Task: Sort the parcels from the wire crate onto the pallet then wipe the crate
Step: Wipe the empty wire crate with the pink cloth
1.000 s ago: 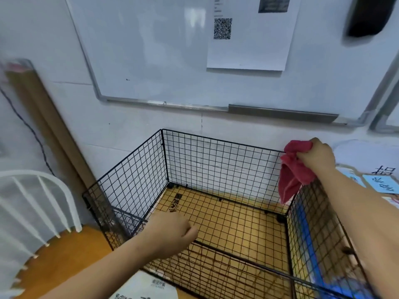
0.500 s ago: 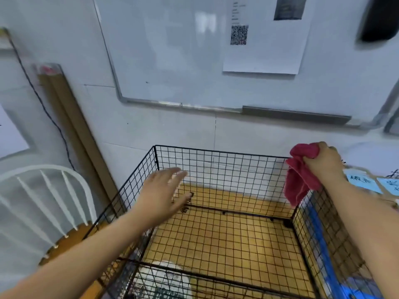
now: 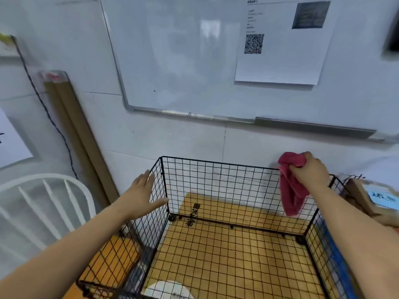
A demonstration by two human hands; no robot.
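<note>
The black wire crate (image 3: 216,182) stands on a yellow wooden surface against the white wall, with no parcels inside it. My right hand (image 3: 309,171) grips a red cloth (image 3: 291,190) at the crate's far right corner; the cloth hangs down inside the back panel. My left hand (image 3: 142,195) is flat and spread, fingers apart, against the outside of the crate's left panel near the far left corner. A brown parcel with a blue label (image 3: 375,197) lies just right of the crate.
A white chair back (image 3: 43,203) stands at the left. Long brown cardboard strips (image 3: 79,143) lean on the wall behind it. A whiteboard (image 3: 183,61) with a printed sheet hangs above. A white round thing (image 3: 170,290) shows below the crate's near edge.
My left hand rose from the crate's near rim and moved to the far left corner, opening flat. The right hand kept the cloth at the right corner. The view shifted left and nearer.
</note>
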